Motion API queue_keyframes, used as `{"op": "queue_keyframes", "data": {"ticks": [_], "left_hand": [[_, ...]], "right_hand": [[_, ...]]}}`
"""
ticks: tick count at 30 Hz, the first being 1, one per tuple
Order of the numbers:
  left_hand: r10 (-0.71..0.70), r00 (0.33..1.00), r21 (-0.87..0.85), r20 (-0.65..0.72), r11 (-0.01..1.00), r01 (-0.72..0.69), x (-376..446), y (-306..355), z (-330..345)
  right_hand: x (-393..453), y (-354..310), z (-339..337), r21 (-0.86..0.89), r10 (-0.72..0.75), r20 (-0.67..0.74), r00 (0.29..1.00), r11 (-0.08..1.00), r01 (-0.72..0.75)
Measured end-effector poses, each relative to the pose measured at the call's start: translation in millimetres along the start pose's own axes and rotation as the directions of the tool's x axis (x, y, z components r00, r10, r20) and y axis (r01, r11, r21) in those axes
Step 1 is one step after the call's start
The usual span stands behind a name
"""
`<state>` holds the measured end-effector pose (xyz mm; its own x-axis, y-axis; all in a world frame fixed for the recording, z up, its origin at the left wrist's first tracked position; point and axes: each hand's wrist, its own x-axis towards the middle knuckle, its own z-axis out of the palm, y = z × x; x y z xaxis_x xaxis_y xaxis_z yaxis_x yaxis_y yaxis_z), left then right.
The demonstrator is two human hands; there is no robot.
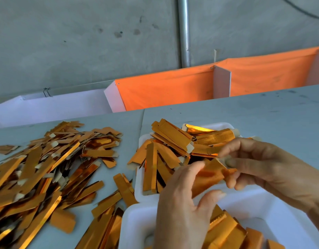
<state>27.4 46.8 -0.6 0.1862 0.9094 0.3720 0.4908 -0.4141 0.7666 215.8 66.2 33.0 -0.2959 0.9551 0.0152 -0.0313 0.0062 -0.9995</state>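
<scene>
My left grip [182, 200] and right grip [263, 168] both pinch one flat, glossy gold-foil card strip [209, 175], held over white foam trays [139, 193] near the counter's [263, 112] near right corner. A loose heap of shiny strips [38, 173] sprawls toward its left edge.

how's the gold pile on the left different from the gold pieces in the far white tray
The left pile sprawls loose over the grey table; the tray pieces sit heaped inside a white foam tray. The left pile looks mostly flat, with pale tabs showing; the tray pieces look folded into slim sleeves. Both are shiny orange-gold foil card.
</scene>
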Motion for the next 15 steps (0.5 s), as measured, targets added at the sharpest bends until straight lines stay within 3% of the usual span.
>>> {"op": "queue_keyframes", "data": {"ticks": [3,6,11,15], "left_hand": [[-0.095,0.995,-0.253,0.029,0.962,0.099,1,1,-10],[-0.146,0.986,-0.284,0.080,0.945,0.163,1,-5,-14],[-0.218,0.941,-0.279,0.258,0.916,0.288,2,-8,-19],[-0.263,0.890,-0.455,0.373,0.784,0.422,2,-17,-20]], "right_hand": [[0,1,-1,-0.168,-0.086,-0.033,0.996,0.983,0.079],[1,5,-2,-0.285,-0.112,-0.018,0.994,0.953,0.102],[4,9,-8,-0.216,-0.107,-0.032,0.994,0.972,0.097],[5,14,-12,-0.125,-0.093,-0.048,0.995,0.988,0.087]]}}
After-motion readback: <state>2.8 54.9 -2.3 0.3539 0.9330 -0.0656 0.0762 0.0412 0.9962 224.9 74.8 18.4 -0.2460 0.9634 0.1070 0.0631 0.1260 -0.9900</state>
